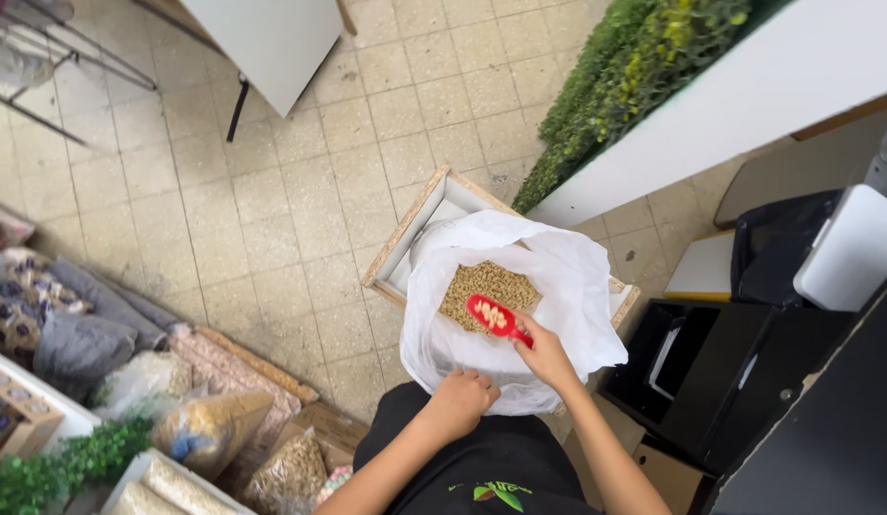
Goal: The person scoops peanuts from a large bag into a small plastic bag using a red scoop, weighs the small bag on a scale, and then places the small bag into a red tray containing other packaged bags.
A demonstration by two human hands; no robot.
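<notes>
Nuts [488, 284] fill the bottom of a big white plastic bag [577, 286]. They are small and light brown. The bag stands open in a wooden box [397, 250] on the tiled floor [272, 191].

The right hand [543, 355] is closed tight around the handle of a red scoop [494, 316]. The scoop is tipped over the nuts, and a few nuts lie in its cup. The scoop is inside the mouth of the bag, just above the pile.

The left hand [460, 399] is curled into a fist on the near edge of the bag. It pinches the plastic and holds that side.

Both arms reach out from a black shirt [481, 467] at the bottom of the view.

To the left, more bags of food [214, 429] lie side by side near the floor. A green hedge [624, 67] grows along a white wall [748, 95] at the top right. A black counter [729, 381] stands to the right of the bag.
</notes>
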